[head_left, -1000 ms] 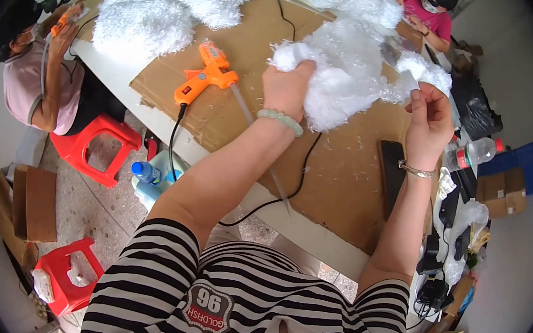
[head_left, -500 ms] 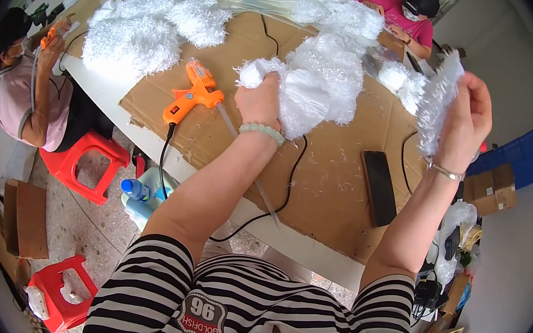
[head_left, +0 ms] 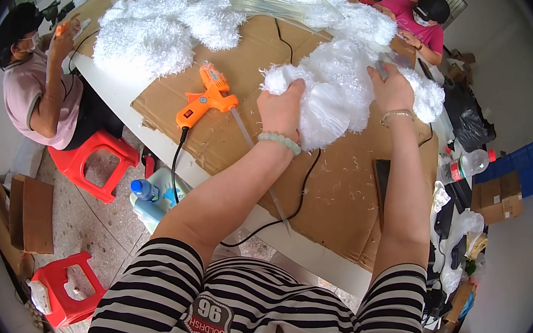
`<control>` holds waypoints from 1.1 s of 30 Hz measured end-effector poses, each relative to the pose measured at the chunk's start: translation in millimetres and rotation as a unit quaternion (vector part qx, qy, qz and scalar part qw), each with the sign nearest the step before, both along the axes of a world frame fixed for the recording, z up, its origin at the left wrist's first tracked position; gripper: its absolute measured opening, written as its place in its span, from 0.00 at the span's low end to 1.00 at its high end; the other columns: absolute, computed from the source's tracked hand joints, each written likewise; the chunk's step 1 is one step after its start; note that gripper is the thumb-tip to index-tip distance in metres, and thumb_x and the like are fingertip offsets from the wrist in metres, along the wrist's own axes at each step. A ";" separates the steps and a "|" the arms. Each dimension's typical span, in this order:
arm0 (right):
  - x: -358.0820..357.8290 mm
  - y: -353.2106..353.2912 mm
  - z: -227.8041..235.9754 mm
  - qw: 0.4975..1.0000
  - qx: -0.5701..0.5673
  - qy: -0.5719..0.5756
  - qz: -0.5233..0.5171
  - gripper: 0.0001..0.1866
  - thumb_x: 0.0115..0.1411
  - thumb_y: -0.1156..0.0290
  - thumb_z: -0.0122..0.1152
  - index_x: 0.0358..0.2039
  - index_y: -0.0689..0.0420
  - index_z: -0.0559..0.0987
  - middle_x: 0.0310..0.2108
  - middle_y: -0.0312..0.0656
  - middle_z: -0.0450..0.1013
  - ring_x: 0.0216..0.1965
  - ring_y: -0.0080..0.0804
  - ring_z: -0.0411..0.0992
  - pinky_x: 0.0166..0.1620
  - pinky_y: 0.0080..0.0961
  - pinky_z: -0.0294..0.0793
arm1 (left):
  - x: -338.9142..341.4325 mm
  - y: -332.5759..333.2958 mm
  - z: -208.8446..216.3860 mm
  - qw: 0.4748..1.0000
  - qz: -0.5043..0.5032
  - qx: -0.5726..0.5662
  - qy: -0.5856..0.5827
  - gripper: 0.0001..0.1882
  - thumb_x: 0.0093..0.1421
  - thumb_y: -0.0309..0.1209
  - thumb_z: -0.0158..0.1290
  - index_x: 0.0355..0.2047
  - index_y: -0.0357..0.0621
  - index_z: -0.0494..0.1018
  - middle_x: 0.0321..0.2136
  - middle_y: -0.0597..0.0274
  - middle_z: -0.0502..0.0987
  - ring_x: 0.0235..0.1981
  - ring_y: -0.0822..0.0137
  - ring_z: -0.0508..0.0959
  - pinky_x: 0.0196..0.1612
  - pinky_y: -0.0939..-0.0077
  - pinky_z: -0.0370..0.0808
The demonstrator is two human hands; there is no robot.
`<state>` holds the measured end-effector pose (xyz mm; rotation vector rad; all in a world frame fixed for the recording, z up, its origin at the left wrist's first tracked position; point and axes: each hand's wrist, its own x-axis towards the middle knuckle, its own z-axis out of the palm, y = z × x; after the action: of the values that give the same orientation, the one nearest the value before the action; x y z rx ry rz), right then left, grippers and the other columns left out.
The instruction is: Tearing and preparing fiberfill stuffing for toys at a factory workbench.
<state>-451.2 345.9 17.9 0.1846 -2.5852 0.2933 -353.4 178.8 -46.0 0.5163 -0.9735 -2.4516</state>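
My left hand grips the near left edge of a bundle of white shaggy fabric on the cardboard. At the bundle's far right side, my right hand is closed, thumb and fingers pinching its pale edge; the exact hold is partly hidden. Just right of that hand lies another white shaggy piece. An orange glue gun rests left of my left hand, a clear glue stick trailing from it behind my forearm. My right forearm partly covers a dark phone.
Large heaps of white shaggy fabric cover the far left. Brown cardboard spreads over the table, crossed by black cords. Two people sit at the left and far right. Beyond the right edge lies a clear bottle; red stools stand left.
My right hand has come left and away from me, from holding a shaggy piece in the air to the bundle's right side. My left hand keeps its grip. The view has shifted slightly.
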 end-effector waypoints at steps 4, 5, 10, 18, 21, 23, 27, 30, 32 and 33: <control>47.9 -23.9 17.0 0.966 -0.137 -0.072 0.209 0.17 0.46 0.61 0.65 0.31 0.60 0.76 0.21 0.39 0.71 0.25 0.24 0.69 0.31 0.20 0.68 | 5.2 1.6 8.6 0.998 -0.044 0.018 0.045 0.14 0.47 0.23 0.57 0.35 0.35 0.69 0.30 0.58 0.74 0.29 0.67 0.74 0.32 0.74 0.71; 59.3 -32.6 18.0 0.953 -0.115 -0.120 0.252 0.16 0.46 0.60 0.63 0.31 0.58 0.76 0.22 0.40 0.72 0.25 0.30 0.70 0.31 0.24 0.69 | 4.5 2.7 6.8 0.998 -0.044 0.018 0.045 0.14 0.47 0.23 0.57 0.35 0.35 0.69 0.30 0.58 0.74 0.29 0.67 0.74 0.32 0.74 0.71; 61.8 -27.5 8.3 0.927 -0.084 -0.131 0.343 0.10 0.49 0.66 0.59 0.27 0.59 0.77 0.20 0.42 0.72 0.22 0.29 0.69 0.29 0.24 0.68 | -0.1 8.1 -2.6 0.992 -0.093 -0.015 0.086 0.12 0.50 0.20 0.54 0.36 0.35 0.69 0.33 0.59 0.74 0.32 0.67 0.74 0.34 0.74 0.73; 59.1 -0.6 21.8 0.933 -0.173 -0.103 0.299 0.06 0.53 0.75 0.57 0.30 0.64 0.76 0.22 0.33 0.71 0.23 0.14 0.64 0.27 0.13 0.64 | -3.4 4.2 -2.1 0.996 -0.046 0.020 0.072 0.11 0.50 0.22 0.55 0.35 0.35 0.70 0.30 0.62 0.74 0.29 0.70 0.73 0.32 0.74 0.71; 61.3 9.6 36.7 0.908 -0.291 -0.092 0.288 0.06 0.54 0.73 0.56 0.31 0.63 0.76 0.23 0.32 0.72 0.24 0.14 0.65 0.27 0.12 0.64 | -4.6 3.6 -0.9 0.999 -0.017 0.031 0.029 0.11 0.51 0.23 0.55 0.36 0.35 0.69 0.31 0.61 0.74 0.31 0.69 0.73 0.33 0.73 0.71; 62.5 20.0 58.1 0.825 -0.463 -0.098 0.310 0.07 0.55 0.72 0.55 0.31 0.62 0.75 0.24 0.32 0.72 0.25 0.16 0.67 0.28 0.12 0.66 | -6.7 1.8 -2.3 0.999 0.003 0.036 0.002 0.12 0.51 0.23 0.55 0.36 0.36 0.69 0.32 0.60 0.74 0.31 0.68 0.73 0.34 0.72 0.70; 58.9 16.7 88.0 0.665 -0.633 -0.089 0.387 0.08 0.57 0.71 0.53 0.34 0.61 0.74 0.29 0.35 0.73 0.30 0.22 0.71 0.36 0.17 0.69 | -6.5 -5.1 -7.1 0.999 0.026 0.039 -0.005 0.14 0.51 0.25 0.55 0.37 0.35 0.68 0.33 0.58 0.73 0.33 0.67 0.73 0.34 0.71 0.71; 39.6 -9.1 83.5 0.644 -0.667 -0.088 0.364 0.07 0.56 0.73 0.54 0.35 0.60 0.74 0.31 0.36 0.73 0.30 0.23 0.71 0.37 0.18 0.70 | 0.5 -3.9 0.6 0.998 -0.006 0.067 0.008 0.15 0.51 0.27 0.54 0.38 0.36 0.67 0.33 0.57 0.73 0.33 0.65 0.73 0.35 0.70 0.71; 22.5 -15.7 69.2 0.676 -0.662 -0.121 0.300 0.07 0.55 0.74 0.54 0.36 0.57 0.74 0.31 0.36 0.73 0.26 0.22 0.71 0.28 0.16 0.71 | 4.1 -3.4 0.8 0.996 -0.028 0.083 0.014 0.15 0.50 0.27 0.53 0.39 0.36 0.67 0.33 0.56 0.73 0.33 0.63 0.73 0.36 0.69 0.71; 15.3 -22.5 56.1 0.699 -0.661 -0.101 0.253 0.08 0.54 0.73 0.55 0.36 0.58 0.75 0.31 0.36 0.73 0.26 0.21 0.71 0.27 0.16 0.71 | 4.0 -3.6 -2.2 0.993 -0.056 0.097 0.040 0.16 0.50 0.28 0.53 0.39 0.36 0.66 0.33 0.55 0.72 0.32 0.62 0.73 0.36 0.69 0.72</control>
<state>-435.9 323.4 73.9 0.3079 -1.7854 2.3046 -349.4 175.3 -48.2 0.4327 -0.7545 -2.6634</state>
